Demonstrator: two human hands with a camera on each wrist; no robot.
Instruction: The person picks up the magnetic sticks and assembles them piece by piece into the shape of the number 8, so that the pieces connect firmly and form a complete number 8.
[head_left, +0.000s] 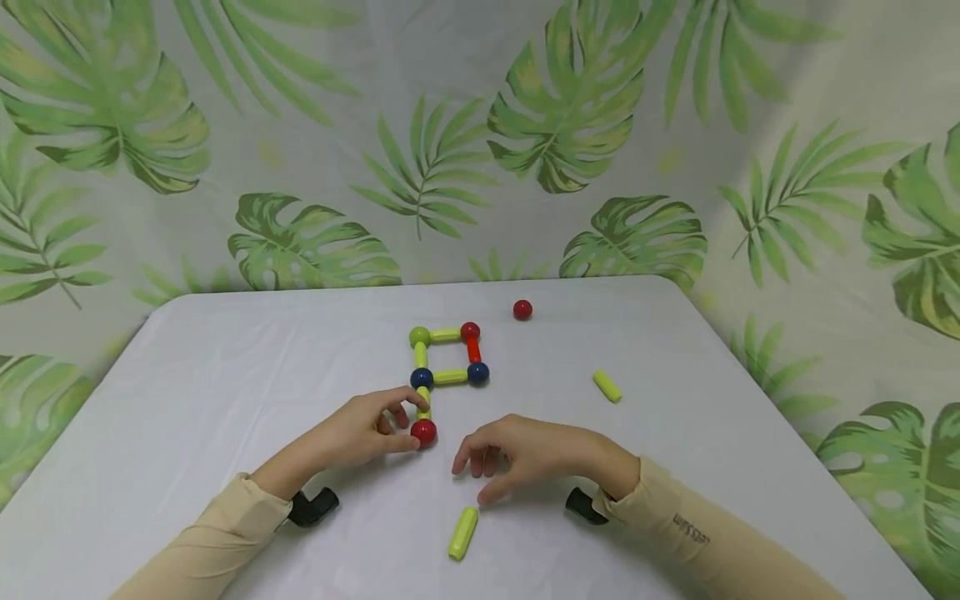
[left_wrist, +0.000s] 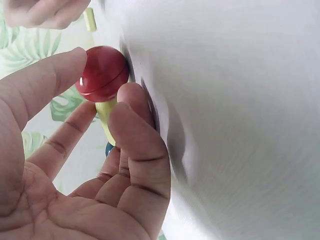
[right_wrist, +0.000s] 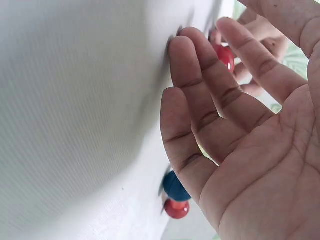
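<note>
My left hand (head_left: 371, 425) is at a red ball (left_wrist: 104, 74), thumb against one side and curled fingers at the other. Its index finger reaches over the yellow-green rod (left_wrist: 106, 120) joined to that ball. This rod leads to a blue ball (head_left: 422, 378), a corner of a flat square of balls and rods. The square's other corners are a green ball (head_left: 419, 336), a red ball (head_left: 470, 331) and another blue ball (head_left: 478, 372). My right hand (head_left: 525, 458) hovers right of the red end ball, fingers loosely bent, holding nothing. A loose yellow-green rod (head_left: 462, 533) lies just below its thumb.
On the white tabletop (head_left: 247, 367), a loose red ball (head_left: 522, 310) lies near the back edge. Another yellow-green rod (head_left: 607, 386) lies to the right. Behind the table hangs a leaf-patterned cloth (head_left: 442, 242). Black wrist devices (head_left: 313, 507) show under both forearms.
</note>
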